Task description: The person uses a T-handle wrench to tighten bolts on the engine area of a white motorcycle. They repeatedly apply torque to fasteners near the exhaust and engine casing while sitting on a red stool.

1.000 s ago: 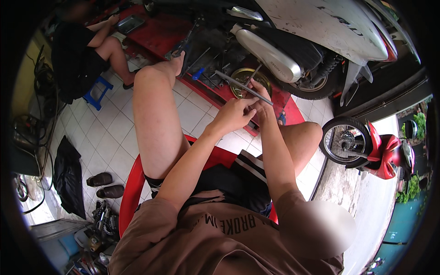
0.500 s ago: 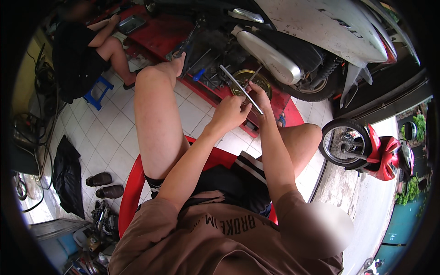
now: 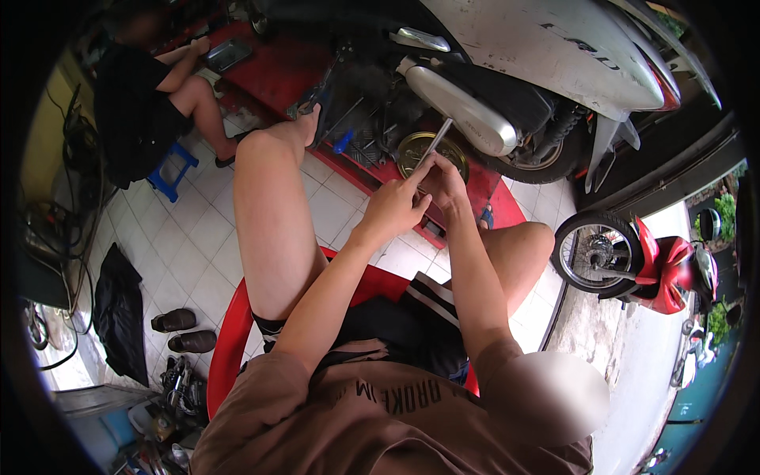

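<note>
My right hand point(image 3: 444, 184) is closed around a silver metal T-handle wrench point(image 3: 438, 139), whose bright end sticks up and away past my fingers. My left hand point(image 3: 393, 210) is right beside it, index finger stretched to the tool and the right fingertips, thumb apart; its other fingers are partly hidden. Behind the tool, a round gold-coloured tin tray point(image 3: 411, 152) rests on the red platform. A silver-and-black motorbike point(image 3: 475, 111) stands over the platform just past my hands.
Tools, including a blue-handled one point(image 3: 343, 142), lie on the red platform point(image 3: 360, 170). At the left, a person point(image 3: 146, 103) sits on a blue stool point(image 3: 172, 176) near a metal tray point(image 3: 228, 54). Dark shoes point(image 3: 192, 342) are on the tiled floor. A red motorbike point(image 3: 665, 273) stands right.
The silver wrench has turned in my hands: its long bar lay across them, and now one end points away toward the motorbike. My left index finger has stretched forward.
</note>
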Demonstrator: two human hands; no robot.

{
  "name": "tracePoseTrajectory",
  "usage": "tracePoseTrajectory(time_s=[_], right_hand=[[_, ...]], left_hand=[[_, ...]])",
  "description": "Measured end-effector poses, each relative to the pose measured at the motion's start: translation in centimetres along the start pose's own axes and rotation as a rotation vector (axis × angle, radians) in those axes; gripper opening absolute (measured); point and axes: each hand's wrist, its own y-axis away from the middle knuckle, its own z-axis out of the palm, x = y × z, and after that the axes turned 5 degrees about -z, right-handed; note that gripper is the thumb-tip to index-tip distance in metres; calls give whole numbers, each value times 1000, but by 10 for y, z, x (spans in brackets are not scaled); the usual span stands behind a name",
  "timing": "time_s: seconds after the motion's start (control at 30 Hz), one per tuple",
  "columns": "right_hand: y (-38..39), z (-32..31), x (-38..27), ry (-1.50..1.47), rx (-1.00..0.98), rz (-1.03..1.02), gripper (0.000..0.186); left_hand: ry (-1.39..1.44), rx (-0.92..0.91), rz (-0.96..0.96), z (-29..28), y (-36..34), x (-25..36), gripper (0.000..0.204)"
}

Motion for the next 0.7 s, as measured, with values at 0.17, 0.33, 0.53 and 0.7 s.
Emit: tracePoseTrajectory(time_s=[0.17,0.33,0.53,0.7], right_hand=[[5,5,0,103,15,-43,18],[-1,0,0,-31,-91,-53,15],[6,-2,-3,34,47,-55,16],[4,3,0,23,-36,-32,13]], left_hand=[[-170,37,-180,2,0,3,83],[-171,75,-250,10,0,-8,62],[-36,-114,93,4,3,5,55],[-118,-42,-31,-2,4,8,79]])
